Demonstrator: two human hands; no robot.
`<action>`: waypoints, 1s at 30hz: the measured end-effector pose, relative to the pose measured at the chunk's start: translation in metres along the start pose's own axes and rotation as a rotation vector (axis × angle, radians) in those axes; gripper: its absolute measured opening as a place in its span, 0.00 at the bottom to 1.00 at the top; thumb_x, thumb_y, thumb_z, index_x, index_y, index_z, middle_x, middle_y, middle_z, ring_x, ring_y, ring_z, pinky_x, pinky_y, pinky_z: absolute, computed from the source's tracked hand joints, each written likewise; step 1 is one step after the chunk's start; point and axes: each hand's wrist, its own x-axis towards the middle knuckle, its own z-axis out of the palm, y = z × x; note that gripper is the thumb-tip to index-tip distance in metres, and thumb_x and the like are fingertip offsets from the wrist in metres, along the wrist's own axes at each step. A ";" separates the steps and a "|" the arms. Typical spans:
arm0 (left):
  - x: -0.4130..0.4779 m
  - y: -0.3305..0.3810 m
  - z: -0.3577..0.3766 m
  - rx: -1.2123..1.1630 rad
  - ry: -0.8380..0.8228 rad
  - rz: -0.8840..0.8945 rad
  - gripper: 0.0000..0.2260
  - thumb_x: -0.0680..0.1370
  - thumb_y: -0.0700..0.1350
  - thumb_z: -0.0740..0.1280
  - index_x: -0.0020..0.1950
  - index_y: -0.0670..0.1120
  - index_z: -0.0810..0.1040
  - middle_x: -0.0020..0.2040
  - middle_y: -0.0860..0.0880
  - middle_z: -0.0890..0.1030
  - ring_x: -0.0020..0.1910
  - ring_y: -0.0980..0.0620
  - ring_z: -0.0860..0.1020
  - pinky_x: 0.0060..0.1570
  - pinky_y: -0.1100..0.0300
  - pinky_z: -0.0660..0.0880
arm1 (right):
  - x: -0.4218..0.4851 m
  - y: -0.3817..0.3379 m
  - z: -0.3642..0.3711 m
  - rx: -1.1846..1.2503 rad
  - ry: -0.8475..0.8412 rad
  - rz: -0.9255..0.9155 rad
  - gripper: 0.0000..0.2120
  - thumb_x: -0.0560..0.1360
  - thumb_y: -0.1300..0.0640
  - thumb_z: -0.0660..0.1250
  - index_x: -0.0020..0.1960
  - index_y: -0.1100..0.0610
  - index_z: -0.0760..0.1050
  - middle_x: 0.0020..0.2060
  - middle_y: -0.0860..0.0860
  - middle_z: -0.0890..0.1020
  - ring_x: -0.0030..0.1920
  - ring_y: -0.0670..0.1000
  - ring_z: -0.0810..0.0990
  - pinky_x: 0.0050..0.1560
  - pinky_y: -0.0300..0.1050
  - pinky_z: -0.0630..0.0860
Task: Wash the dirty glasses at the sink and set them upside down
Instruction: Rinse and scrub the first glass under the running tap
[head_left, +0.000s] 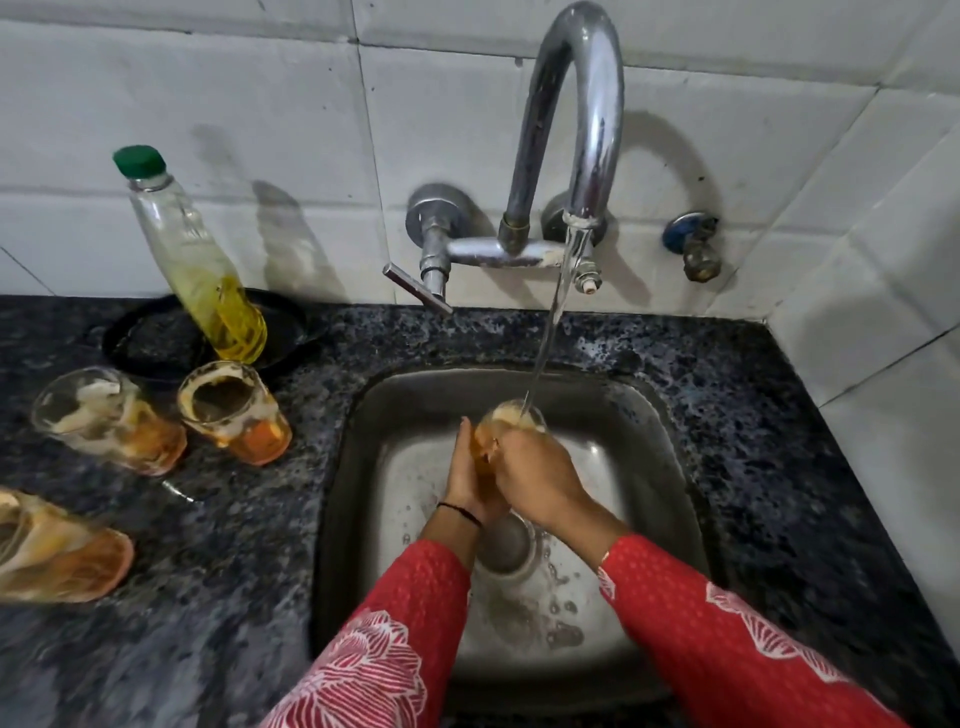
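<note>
Both hands (511, 473) clasp glass (511, 418); bottle (195, 254) label seemingly unreadable.

Desk (249, 613): dark speckled stone, wet, sink (670, 447) set into it.
Back left: black dish (156, 338), oil bottle (200, 260) standing in it, leaning.
Left: three dirty glasses (234, 413), (106, 421), (57, 551), mouths up.

Left hand (470, 480) and right hand (535, 475) pressed together, fingers (465, 434) curled.
</note>
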 end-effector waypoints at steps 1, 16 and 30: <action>0.002 0.000 0.000 -0.025 -0.018 0.036 0.33 0.76 0.67 0.54 0.57 0.39 0.79 0.55 0.40 0.81 0.55 0.44 0.79 0.64 0.51 0.69 | 0.004 -0.005 0.003 0.365 0.091 0.186 0.11 0.74 0.63 0.63 0.51 0.52 0.79 0.52 0.54 0.82 0.53 0.56 0.81 0.56 0.50 0.77; -0.001 0.011 0.004 0.051 -0.032 -0.045 0.34 0.75 0.68 0.54 0.57 0.39 0.79 0.50 0.40 0.83 0.49 0.44 0.81 0.53 0.52 0.76 | 0.006 0.017 0.013 0.357 0.069 0.120 0.11 0.76 0.61 0.62 0.57 0.56 0.76 0.50 0.53 0.80 0.54 0.54 0.80 0.57 0.49 0.77; 0.001 0.010 -0.005 -0.006 -0.022 0.103 0.28 0.77 0.61 0.57 0.59 0.39 0.79 0.55 0.41 0.81 0.51 0.47 0.80 0.51 0.57 0.78 | -0.001 0.009 -0.008 0.632 0.046 0.083 0.10 0.75 0.65 0.63 0.50 0.54 0.79 0.48 0.50 0.82 0.53 0.52 0.81 0.59 0.50 0.76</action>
